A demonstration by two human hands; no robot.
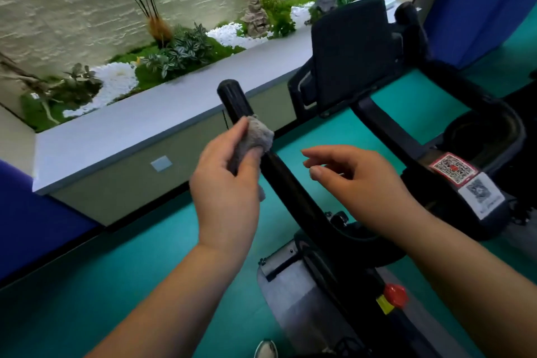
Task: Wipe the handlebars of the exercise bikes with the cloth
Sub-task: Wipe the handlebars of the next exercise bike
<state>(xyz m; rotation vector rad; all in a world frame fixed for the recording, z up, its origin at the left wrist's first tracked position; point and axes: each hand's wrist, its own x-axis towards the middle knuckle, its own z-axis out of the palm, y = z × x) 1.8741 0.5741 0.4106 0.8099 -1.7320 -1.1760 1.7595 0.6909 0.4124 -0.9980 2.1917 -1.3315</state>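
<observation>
A grey cloth [255, 136] is pinched in the curled fingers of the left hand [226, 183] and pressed against the left handlebar [235, 99]. The right hand [357, 180] is held just beside the bar, fingers loosely spread, nothing in it. The bar's long axis runs from its capped end, up and away from the hands, down towards the bike frame [334, 279]; the left hand is nearer it. The right handlebar [494, 107] is well apart. Two code stickers [465, 180] are seen; no writing can be read.
</observation>
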